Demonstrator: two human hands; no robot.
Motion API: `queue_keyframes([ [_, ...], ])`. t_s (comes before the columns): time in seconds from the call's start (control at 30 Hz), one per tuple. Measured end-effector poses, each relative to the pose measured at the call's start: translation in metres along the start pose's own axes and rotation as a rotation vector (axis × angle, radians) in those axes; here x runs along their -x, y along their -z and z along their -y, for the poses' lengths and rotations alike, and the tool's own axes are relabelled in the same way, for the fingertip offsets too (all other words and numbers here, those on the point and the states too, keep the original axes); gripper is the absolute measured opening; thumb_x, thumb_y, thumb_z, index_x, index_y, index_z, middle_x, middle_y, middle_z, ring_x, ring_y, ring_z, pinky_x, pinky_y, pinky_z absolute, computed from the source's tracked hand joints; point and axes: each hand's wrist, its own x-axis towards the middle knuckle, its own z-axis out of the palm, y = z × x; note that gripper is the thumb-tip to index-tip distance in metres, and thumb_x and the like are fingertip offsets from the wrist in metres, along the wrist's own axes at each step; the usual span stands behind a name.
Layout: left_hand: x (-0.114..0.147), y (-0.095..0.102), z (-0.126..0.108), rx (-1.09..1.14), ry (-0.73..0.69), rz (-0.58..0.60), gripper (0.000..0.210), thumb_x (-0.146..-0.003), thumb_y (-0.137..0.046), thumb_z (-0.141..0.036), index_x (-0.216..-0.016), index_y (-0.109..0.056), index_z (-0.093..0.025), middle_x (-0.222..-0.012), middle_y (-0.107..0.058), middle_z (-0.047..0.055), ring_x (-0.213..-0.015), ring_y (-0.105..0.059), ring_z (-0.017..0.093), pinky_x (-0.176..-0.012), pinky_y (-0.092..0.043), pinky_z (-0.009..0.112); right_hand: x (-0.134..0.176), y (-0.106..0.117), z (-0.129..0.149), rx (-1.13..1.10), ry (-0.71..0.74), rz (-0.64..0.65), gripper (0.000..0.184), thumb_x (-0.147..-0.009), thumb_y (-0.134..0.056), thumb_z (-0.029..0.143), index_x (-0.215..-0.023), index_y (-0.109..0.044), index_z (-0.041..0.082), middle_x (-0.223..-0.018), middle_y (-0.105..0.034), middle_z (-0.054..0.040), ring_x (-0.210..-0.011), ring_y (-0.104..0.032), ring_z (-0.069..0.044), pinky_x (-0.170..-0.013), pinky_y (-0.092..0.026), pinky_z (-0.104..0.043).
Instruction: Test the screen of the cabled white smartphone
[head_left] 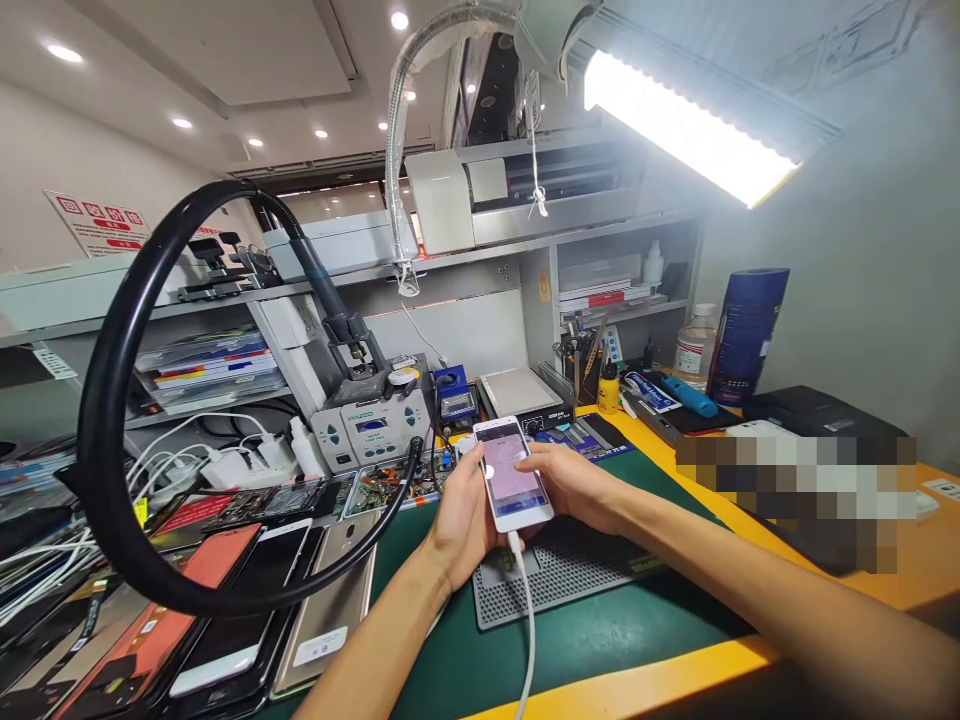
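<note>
White phone (pixel 514 475): held up above the counter (pixel 637 683), back from its front edge, and seemingly over the rear left part of the grey perforated mat (pixel 574 575). Long axis points away from you, top end leaning slightly left, screen towards you. Both your hands are at it, so neither is clearly nearer: your left hand (pixel 461 515) cradles the left long edge, thumb curled onto the rim, pinching the body; your right hand (pixel 577 485) comes in from the right, thumb lying over the screen. Right fingers mostly hidden behind; cannot tell whether they grip or only support, nor whether that thumb presses the glass. White cable (pixel 527 610) meets the bottom short end, between your wrists, and runs toward the counter's front edge. Gold phone (pixel 334 610) lies left of your left forearm.
</note>
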Motion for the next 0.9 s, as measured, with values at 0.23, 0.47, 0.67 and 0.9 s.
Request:
queue_keyframes([
  [0.23, 0.0002, 0.0002, 0.0003, 0.001, -0.002, -0.002, 0.06, -0.097, -0.037, -0.057, -0.135, -0.054, -0.013, -0.095, -0.069, 0.013, -0.072, -0.066, 0.023, -0.061, -0.048, 0.029, 0.0008, 0.0, -0.0007, -0.004, -0.002, -0.008, 0.029, -0.082, -0.052, 0.015, -0.11, -0.06, 0.016, -0.083, -0.066, -0.0073, -0.066, -0.066, -0.023, -0.05, -0.06, -0.041],
  [0.47, 0.0003, -0.0011, 0.0, -0.001, 0.001, -0.002, 0.061, -0.098, -0.035, -0.057, -0.137, -0.053, -0.013, -0.096, -0.069, 0.014, -0.074, -0.066, 0.024, -0.059, -0.048, 0.029, 0.0011, -0.0022, 0.0006, 0.018, 0.007, -0.03, 0.019, -0.083, -0.053, 0.014, -0.1, -0.06, 0.017, -0.08, -0.065, -0.0057, -0.066, -0.065, -0.022, -0.05, -0.059, -0.04],
  [0.67, 0.0, -0.0003, 0.0002, 0.006, -0.01, 0.007, 0.06, -0.097, -0.04, -0.058, -0.135, -0.055, -0.014, -0.097, -0.07, 0.013, -0.077, -0.066, 0.024, -0.065, -0.05, 0.031, 0.0017, -0.0008, 0.0006, 0.012, 0.003, -0.009, 0.02, -0.087, -0.053, 0.022, -0.105, -0.061, 0.017, -0.083, -0.066, -0.0065, -0.067, -0.065, -0.023, -0.053, -0.059, -0.04],
  [0.9, 0.0001, 0.001, 0.0, -0.002, 0.015, -0.002, 0.065, -0.097, -0.033, -0.061, -0.133, -0.056, -0.013, -0.096, -0.07, 0.015, -0.074, -0.067, 0.023, -0.06, -0.049, 0.029, 0.0019, -0.0012, 0.0048, -0.044, -0.105, 0.05, 0.033, -0.096, -0.042, 0.038, -0.096, -0.063, 0.014, -0.089, -0.069, -0.0105, -0.071, -0.066, -0.022, -0.06, -0.057, -0.036],
])
